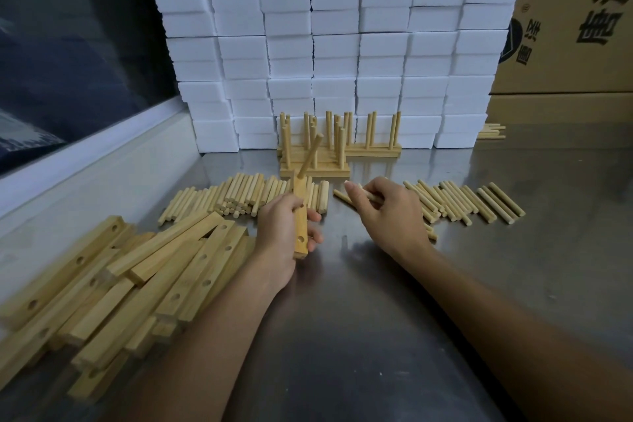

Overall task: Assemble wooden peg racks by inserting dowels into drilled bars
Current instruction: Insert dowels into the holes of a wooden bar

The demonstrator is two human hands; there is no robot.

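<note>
Head view: left hand point(286, 226) grips bar point(300, 216) upright.

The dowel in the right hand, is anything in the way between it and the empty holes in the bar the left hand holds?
Nothing visible blocks it. The right hand pinches a dowel just right of the bar, with only bare table between. Two holes show open, but the left hand wraps the bar, fingers close beside them.

Dim, soft overhead light; dull glare on steel table point(376, 336); wide-angle edge bowing.
</note>
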